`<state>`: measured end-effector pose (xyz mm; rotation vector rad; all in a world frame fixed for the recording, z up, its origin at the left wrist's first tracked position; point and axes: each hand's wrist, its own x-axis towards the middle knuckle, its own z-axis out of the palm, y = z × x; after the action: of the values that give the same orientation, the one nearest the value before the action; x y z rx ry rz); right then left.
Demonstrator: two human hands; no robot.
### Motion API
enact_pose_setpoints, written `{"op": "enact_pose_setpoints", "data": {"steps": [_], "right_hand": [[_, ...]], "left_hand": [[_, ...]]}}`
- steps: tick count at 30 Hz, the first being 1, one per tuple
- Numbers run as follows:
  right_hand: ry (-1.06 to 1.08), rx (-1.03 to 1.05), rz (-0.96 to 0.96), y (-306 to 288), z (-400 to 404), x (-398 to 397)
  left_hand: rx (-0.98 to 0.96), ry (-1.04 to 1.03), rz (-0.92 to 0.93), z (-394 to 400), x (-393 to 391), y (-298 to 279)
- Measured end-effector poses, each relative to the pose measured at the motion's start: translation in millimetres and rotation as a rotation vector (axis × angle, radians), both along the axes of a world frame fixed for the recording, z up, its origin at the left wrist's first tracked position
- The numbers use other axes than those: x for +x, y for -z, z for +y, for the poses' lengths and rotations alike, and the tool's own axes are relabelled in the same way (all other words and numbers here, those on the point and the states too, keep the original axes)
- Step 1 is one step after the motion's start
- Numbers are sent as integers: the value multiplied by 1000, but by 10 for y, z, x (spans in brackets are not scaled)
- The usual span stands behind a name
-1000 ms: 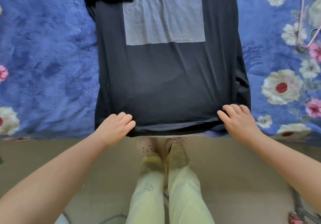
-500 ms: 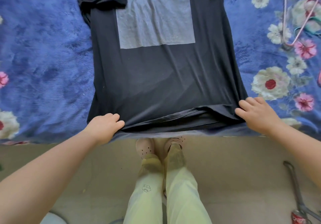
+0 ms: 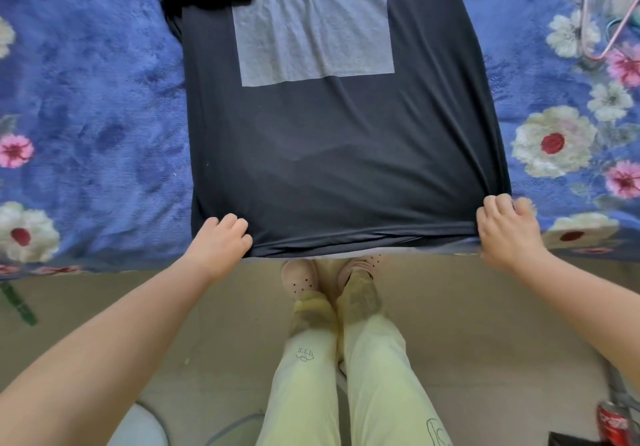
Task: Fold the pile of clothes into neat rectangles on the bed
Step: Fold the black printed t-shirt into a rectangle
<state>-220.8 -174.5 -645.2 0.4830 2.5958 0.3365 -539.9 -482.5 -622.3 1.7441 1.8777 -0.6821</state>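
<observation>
A black T-shirt [image 3: 346,154] lies flat on the bed [image 3: 93,99], which has a blue blanket with flowers on it. The shirt has a big gray square [image 3: 313,26] on its upper part. Its long way runs straight away from the person: the bottom hem sits at the near edge of the bed and the sleeves are at the far end, at the top of the view. The left hand [image 3: 220,243] has its fingers curled round the hem at the shirt's near left corner. The right hand [image 3: 505,229] has its fingers curled round the hem at the near right corner. The hem is pulled tight between them. A pink hanger [image 3: 595,26] lies on the blanket, off to the right. A red can [image 3: 611,423] stands on the floor [image 3: 467,307].
</observation>
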Motion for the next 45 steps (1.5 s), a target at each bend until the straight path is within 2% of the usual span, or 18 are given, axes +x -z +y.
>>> {"op": "enact_pose_setpoints", "data": {"steps": [4, 6, 11, 13, 15, 17, 19, 22, 24, 26, 29, 32, 34, 36, 41, 45], "right_hand": [[-223, -27, 226, 20, -19, -141], [-230, -92, 237, -2, 34, -211], [-118, -374, 125, -230, 240, -440], [-9, -411, 173, -397, 330, -598], [214, -442, 187, -584, 397, -807], [374, -506, -127, -777, 448, -1019], [413, -555, -411, -961, 462, -1276], [376, -587, -681, -1121, 501, -1508], [223, -511, -857, -1175, 492, -1647], [107, -420, -1005, -1194, 412, -1768], [72, -384, -1122, -1126, 288, -1843], [53, -371, -1207, -1101, 228, -1854], [29, -367, -1166, -1126, 331, -1912], [72, -399, -1012, -1152, 543, -2022], [247, -398, -438, -1338, 1307, -2445], [324, -263, -183, -1380, 1761, -2831]], "left_hand": [[-165, -276, 79, 81, 2, -89], [-136, -436, 73, 100, -55, -136], [-88, -592, 54, 164, -179, -244], [-46, -643, 48, 198, -195, -301], [-22, -700, -12, 248, -228, -365], [-91, -739, -114, 327, -296, -490], [-231, -741, -201, 419, -405, -651], [-421, -817, -327, 572, -516, -823], [-584, -881, -335, 694, -555, -951], [-771, -811, -276, 818, -563, -1087], [-926, -577, -195, 952, -522, -1189], [-1002, -563, -218, 967, -534, -1134], [-962, -738, -277, 942, -652, -1072], [-795, -868, -252, 930, -863, -1032], [-276, -950, -114, 1157, -1520, -983], [8, -966, -36, 1455, -2015, -1049]]}}
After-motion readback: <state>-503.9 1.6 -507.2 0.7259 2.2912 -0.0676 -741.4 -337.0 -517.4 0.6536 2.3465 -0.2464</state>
